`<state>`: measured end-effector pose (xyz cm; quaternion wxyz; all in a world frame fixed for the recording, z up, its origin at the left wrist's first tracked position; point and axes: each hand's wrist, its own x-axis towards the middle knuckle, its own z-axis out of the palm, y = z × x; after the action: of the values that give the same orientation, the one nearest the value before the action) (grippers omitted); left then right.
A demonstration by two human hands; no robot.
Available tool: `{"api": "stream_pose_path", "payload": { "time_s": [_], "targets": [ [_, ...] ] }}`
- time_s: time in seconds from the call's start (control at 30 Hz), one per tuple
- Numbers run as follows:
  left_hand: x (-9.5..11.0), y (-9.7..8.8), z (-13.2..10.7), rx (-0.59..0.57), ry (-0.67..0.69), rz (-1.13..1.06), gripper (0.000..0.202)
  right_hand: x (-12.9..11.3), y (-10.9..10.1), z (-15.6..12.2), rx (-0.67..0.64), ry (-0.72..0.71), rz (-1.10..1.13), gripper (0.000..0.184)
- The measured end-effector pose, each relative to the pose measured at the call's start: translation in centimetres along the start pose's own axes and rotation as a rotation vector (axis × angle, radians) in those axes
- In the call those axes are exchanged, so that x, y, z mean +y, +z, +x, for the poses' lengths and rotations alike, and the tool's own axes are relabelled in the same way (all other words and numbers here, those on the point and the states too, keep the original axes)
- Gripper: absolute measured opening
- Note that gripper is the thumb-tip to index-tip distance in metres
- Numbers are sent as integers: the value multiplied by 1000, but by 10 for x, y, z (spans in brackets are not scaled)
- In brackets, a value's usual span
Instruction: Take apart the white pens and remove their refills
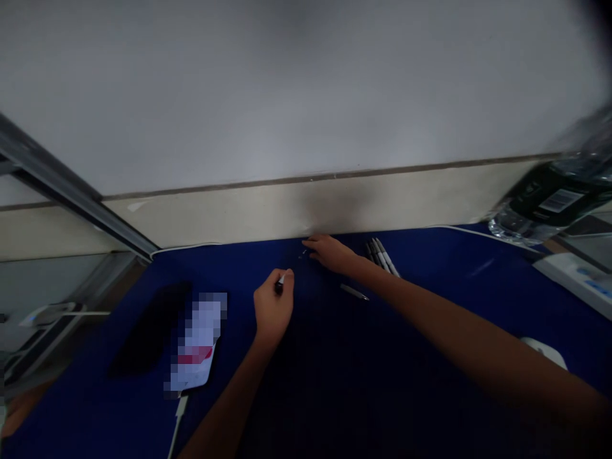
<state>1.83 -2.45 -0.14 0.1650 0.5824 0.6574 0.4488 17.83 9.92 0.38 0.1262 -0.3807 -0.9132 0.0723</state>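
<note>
My left hand [272, 309] is closed round a small pen part [280, 283], white and dark, above the blue mat [430, 299]. My right hand [329, 252] reaches to the far edge of the mat, fingers pinched on something tiny that I cannot make out. Just right of that hand lies a bundle of white and dark pens [382, 256]. A single thin pen piece [354, 292] lies on the mat below my right wrist.
A white card with a red patch [198, 347] and a dark flat object [153, 328] lie at the left, with a white cable [178, 417] below. A plastic bottle [554, 197] and a white device [574, 280] stand at the right. A pale wall rises behind the mat.
</note>
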Motion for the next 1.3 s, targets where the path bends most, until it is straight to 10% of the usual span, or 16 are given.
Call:
{"api": "stream_pose_path", "payload": {
  "time_s": [0.5, 0.83, 1.03, 1.3],
  "targets": [
    [0, 1, -2, -74, 99, 124, 36, -7, 8, 28, -106, 51, -123, 25],
    [5, 6, -8, -137, 132, 200, 35, -13, -27, -64, 77, 186, 123, 16],
    [14, 17, -25, -237, 331, 253, 31, -17, -34, -142, 291, 459, 795, 23],
    [13, 20, -28, -239, 401, 291, 26, -25, -37, -147, 201, 432, 1006, 20]
  ]
}}
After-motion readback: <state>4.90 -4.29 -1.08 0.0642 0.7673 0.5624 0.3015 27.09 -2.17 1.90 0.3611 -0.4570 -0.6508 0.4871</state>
